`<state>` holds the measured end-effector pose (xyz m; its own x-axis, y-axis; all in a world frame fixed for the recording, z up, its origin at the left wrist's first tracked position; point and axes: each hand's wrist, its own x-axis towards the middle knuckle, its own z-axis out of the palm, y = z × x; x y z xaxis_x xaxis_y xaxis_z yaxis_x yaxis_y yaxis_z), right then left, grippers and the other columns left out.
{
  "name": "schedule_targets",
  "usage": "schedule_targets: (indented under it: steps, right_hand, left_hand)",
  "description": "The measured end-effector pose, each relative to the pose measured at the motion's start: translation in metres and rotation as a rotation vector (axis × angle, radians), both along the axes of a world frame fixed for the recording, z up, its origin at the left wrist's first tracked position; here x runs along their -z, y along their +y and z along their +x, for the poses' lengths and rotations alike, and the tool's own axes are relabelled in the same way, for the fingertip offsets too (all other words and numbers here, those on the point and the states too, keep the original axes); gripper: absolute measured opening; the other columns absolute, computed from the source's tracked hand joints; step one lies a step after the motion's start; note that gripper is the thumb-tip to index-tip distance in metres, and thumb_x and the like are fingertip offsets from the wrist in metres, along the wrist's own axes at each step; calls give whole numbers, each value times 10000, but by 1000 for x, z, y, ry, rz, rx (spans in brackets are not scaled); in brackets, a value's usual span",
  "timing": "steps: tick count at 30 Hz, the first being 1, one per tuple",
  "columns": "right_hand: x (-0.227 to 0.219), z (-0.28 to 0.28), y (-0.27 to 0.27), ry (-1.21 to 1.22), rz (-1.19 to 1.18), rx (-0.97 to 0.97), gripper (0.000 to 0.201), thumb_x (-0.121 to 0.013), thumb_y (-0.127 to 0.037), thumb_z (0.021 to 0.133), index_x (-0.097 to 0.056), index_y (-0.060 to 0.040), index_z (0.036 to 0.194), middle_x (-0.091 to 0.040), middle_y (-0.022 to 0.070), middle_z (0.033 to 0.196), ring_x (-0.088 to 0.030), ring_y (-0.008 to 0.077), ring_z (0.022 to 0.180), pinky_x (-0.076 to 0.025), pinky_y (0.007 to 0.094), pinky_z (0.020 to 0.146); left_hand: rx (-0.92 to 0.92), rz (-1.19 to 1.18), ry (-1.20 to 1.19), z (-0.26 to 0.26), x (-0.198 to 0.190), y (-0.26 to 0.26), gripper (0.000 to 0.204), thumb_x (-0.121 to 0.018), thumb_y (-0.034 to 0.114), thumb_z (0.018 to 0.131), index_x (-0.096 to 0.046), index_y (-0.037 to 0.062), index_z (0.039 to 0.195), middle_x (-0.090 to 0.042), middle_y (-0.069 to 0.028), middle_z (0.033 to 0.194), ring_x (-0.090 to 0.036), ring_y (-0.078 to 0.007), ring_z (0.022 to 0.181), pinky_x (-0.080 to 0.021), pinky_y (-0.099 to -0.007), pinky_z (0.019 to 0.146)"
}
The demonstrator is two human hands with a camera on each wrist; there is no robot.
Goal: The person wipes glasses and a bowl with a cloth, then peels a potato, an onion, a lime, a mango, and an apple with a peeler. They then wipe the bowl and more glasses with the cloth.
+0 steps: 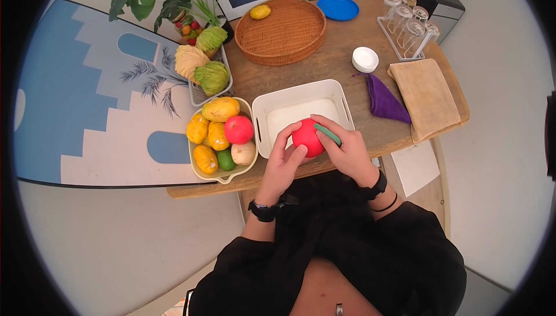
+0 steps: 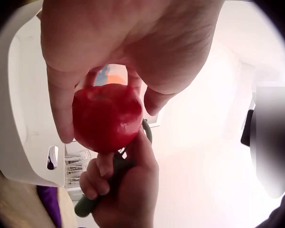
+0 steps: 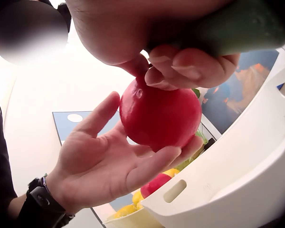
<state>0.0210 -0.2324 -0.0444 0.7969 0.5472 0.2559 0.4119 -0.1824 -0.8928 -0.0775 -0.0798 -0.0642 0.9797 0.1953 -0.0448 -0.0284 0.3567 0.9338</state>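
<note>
In front of my chest my left hand [image 1: 282, 168] holds a glossy round red fruit [image 1: 307, 140], fingers and thumb cupped around its side. The left wrist view shows dimpled lobes on one end of the fruit [image 2: 107, 118]. My right hand [image 1: 351, 153] grips a green-handled peeler [image 1: 328, 134]; its fingertips touch the fruit. In the right wrist view the thick green handle [image 3: 249, 28] lies in the right palm, with the head mostly hidden by the fingers. Under both hands stands a white rectangular basin [image 1: 275, 105] with slotted handles.
Left is a cream basket [image 1: 253, 168] with yellow fruits, another red fruit and a green one. Behind it, cabbages [image 1: 211, 77] fill a grey basket. A wicker tray [image 1: 278, 32], blue plate [image 1: 338, 8], white bowls [image 1: 365, 59], purple cloth [image 1: 385, 99], tan towel [image 1: 425, 96] and glasses [image 1: 412, 29] surround the basin.
</note>
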Motion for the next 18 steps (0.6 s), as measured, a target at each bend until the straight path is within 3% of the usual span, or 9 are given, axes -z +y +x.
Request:
schedule_targets:
  steps: [2,4,6,8,9,11,12,14,18]
  right_hand:
    - [-1,-2,1,26,40,-9,379,-643,-167,934,-644,-126,1311,-695,236,881,-700,395,766,-559,392,677]
    - [-5,-5,1,77,-4,-27,351,-611,-105,954,-655,-99,1302,-722,224,1036,-732,357,901,-561,327,786]
    - [-4,-6,1,32,-29,-35,351,-614,-108,954,-655,-100,1302,-723,224,1033,-732,359,906,-563,330,787]
    - [0,-7,2,-15,-53,-42,350,-616,-111,955,-656,-101,1303,-725,223,1030,-731,361,910,-564,332,787]
    - [4,-7,3,-64,-24,-36,357,-627,-147,947,-654,-119,1302,-710,225,955,-714,378,837,-562,361,731]
    - [6,-6,3,-113,4,-31,366,-637,-184,939,-653,-137,1301,-696,228,880,-697,396,763,-560,389,675]
    - [6,-5,1,-76,-17,-31,360,-636,-185,939,-657,-141,1296,-695,228,876,-696,396,760,-560,389,671]
    - [6,-4,0,-40,-37,-29,355,-635,-186,939,-661,-146,1291,-694,228,872,-695,396,756,-559,389,667]
    - [1,-4,0,52,-56,-43,341,-632,-190,937,-674,-151,1273,-696,226,871,-695,392,752,-559,392,662]
  left_hand:
    - [-90,-44,-25,2,8,-2,531,-573,124,1031,-348,112,1513,-462,-117,1434,-548,-239,1261,-561,-354,946]
    - [-110,-81,24,3,9,-2,514,-571,147,1035,-358,107,1501,-460,-110,1435,-544,-237,1261,-561,-355,949]
    - [-128,-118,72,5,14,-1,497,-569,170,1039,-368,103,1489,-458,-102,1436,-540,-235,1261,-561,-356,951]
    - [-64,-29,178,7,17,1,462,-499,178,1066,-349,93,1494,-456,-141,1439,-559,-262,1260,-546,-438,997]
    - [-63,-28,178,6,11,1,462,-499,178,1066,-349,93,1494,-456,-141,1439,-559,-262,1260,-546,-438,997]
    - [8,-75,216,4,-6,-1,500,-584,185,1033,-375,100,1479,-441,-108,1444,-534,-218,1255,-531,-339,961]
    - [6,-75,217,2,-7,0,500,-584,185,1033,-375,100,1479,-441,-108,1444,-534,-218,1255,-531,-339,961]
    - [58,244,-33,-1,-7,1,487,-582,179,1031,-395,79,1470,-425,-119,1462,-518,-232,1266,-480,-360,1037]
    - [22,212,-119,2,7,1,466,-577,176,1032,-414,60,1452,-460,-128,1435,-496,-237,1288,-439,-374,1081]
